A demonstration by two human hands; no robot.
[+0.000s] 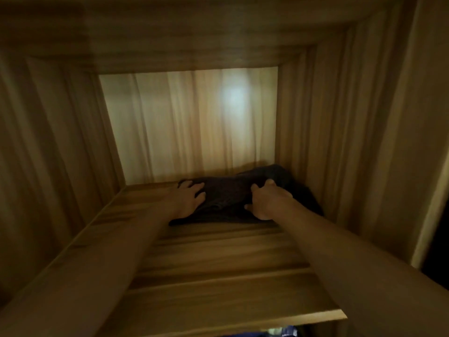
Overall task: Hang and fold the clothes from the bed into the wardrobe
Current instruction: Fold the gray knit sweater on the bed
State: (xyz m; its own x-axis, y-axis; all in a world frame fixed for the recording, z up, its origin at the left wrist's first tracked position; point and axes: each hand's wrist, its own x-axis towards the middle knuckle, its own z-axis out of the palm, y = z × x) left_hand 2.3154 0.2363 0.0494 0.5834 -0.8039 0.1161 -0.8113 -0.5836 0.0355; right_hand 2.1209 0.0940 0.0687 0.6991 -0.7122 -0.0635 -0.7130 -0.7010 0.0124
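Head view: fingers [199, 188] of the left hand [187, 200] lie spread flat on the dark garment [226, 194], the right hand [268, 203] curls gripping its fold, both forearms reach straight forward, and the garment sits back-right on the wardrobe [60, 130] shelf [218, 263].

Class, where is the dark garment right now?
Head view: the dark garment lies at the back right of the wardrobe shelf, left hand flat on it, right hand gripping it.

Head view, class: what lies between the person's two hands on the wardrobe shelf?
The dark garment lies between the left hand and right hand, on the shelf; the head view shows it.
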